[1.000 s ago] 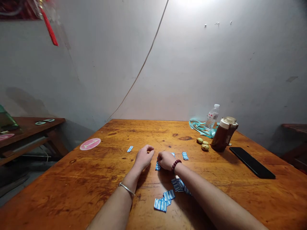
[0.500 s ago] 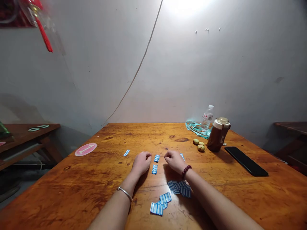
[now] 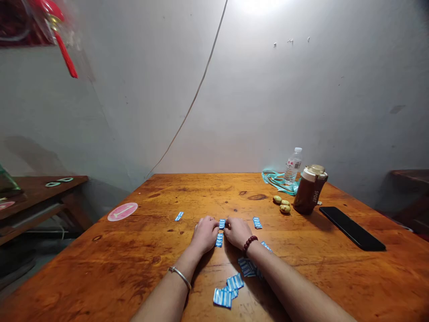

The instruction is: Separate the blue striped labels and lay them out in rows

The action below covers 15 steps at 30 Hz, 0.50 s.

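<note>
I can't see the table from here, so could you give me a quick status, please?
Left hand and right hand both pinching one blue packet. Another blue packet lies between the wrists. Nothing in the way.

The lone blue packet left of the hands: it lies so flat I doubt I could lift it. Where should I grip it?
The lone blue packet lies flat on the table with bare wood around it. Probably come from above, pinch its two long edges, and tip one up.

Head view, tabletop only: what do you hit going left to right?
Pink disc → lone blue packet → left hand → right hand → yellow-green fruits → brown flask → black phone.
</note>
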Motion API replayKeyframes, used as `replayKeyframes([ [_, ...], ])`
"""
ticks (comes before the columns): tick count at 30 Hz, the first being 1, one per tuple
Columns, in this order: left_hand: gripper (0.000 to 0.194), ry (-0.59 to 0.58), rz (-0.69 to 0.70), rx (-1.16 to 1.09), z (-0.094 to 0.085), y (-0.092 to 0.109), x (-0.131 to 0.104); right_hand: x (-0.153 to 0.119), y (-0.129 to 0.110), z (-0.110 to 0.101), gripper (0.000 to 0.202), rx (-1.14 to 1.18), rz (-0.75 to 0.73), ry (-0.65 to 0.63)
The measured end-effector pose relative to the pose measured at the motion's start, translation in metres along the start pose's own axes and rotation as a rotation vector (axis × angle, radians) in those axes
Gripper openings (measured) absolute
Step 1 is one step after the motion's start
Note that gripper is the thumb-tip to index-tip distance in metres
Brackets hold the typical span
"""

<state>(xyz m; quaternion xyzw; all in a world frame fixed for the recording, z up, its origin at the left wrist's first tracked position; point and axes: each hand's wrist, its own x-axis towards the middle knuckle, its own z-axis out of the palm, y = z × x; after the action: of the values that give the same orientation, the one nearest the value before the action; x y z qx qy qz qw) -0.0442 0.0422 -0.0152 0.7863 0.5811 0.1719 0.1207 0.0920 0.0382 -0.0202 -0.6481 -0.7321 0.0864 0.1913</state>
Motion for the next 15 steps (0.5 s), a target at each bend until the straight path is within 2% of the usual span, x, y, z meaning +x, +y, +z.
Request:
replayKeyframes([
  [5,0.024,0.065,0.063,0.054,0.004,-0.004,0.001,0.001,0.002,0.002,0.019,-0.014,-0.001,-0.015],
  [12,0.023,0.047,0.058,0.062,0.002,0.0,0.0,0.001,0.002,0.001,0.021,0.032,-0.025,-0.009],
  [15,0.023,0.043,0.056,0.061,0.001,0.0,0.0,-0.002,0.003,-0.008,0.023,0.074,-0.049,-0.002],
])
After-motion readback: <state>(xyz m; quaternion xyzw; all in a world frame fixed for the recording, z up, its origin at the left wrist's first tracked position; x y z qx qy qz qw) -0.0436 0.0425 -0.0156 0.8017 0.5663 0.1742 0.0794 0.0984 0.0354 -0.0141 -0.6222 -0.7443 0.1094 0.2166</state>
